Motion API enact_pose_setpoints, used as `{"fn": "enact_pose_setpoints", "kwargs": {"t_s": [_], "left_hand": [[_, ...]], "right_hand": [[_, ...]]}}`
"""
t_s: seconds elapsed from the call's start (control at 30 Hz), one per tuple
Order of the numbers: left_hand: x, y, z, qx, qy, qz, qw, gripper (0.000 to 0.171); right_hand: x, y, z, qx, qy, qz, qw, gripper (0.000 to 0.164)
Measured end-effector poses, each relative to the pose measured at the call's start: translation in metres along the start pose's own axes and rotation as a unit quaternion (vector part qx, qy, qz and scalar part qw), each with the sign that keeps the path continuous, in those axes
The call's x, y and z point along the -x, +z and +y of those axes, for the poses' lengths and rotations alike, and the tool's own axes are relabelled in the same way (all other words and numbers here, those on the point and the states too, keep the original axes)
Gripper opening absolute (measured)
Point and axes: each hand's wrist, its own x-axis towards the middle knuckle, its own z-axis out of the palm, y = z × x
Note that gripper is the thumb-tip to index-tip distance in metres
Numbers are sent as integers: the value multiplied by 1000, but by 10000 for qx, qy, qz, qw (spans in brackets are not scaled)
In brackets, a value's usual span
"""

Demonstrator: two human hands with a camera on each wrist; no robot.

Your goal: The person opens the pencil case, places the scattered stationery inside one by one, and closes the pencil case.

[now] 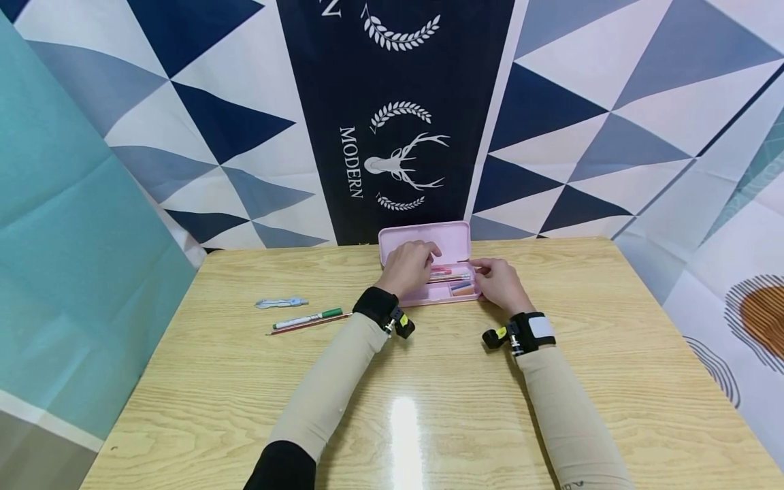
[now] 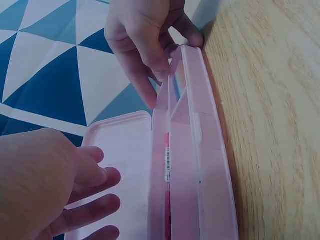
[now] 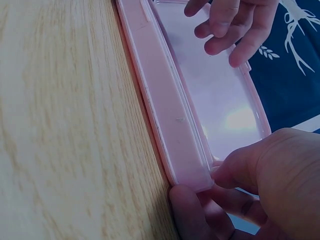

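A pink pencil case (image 1: 429, 295) lies with its lid (image 1: 454, 239) raised at the back of the table. Inside are a red pen (image 2: 167, 175), other slim writing tools (image 1: 450, 278) and small blue and orange pieces (image 1: 462, 289) in a corner compartment. My left hand (image 1: 408, 267) hovers over the case's left part, in front of the lid, fingers loosely bent and holding nothing. With thumb at the rim and fingers against the outside, my right hand (image 1: 499, 282) grips the case's right end. The left hand hides part of the contents.
To the left lie a light blue compass-like tool (image 1: 282, 303), a white marker with a green cap (image 1: 307, 319) and a thin reddish-brown pencil (image 1: 309, 325). Patterned cloth (image 1: 245, 122) hangs behind the wooden table (image 1: 214, 395).
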Motion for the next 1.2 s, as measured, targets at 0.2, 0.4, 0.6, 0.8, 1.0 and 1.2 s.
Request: {"fn": "enact_pose_setpoints", "kwargs": {"t_s": [0.2,0.4,0.6,0.8,1.0,1.2], "left_hand": [[2,0,-1,-17,39,2,10000,24],[6,1,-5,-102,22,-45,9999,22],[11,1,-9,-97,6,29,9999,20],[15,-1,-12,-85,-8,54,9999,20],[20,-1,-17,-68,11,126,9999,20],[24,-3,-23,-27,-62,26,10000,19]], "right_hand": [[0,0,0,-24,-51,-2,10000,41],[1,0,0,-34,-124,31,9999,41],[1,1,0,11,-102,48,9999,41],[2,0,0,17,-109,56,9999,41],[2,1,0,9,-57,31,10000,40],[1,1,-1,31,-43,59,10000,40]]}}
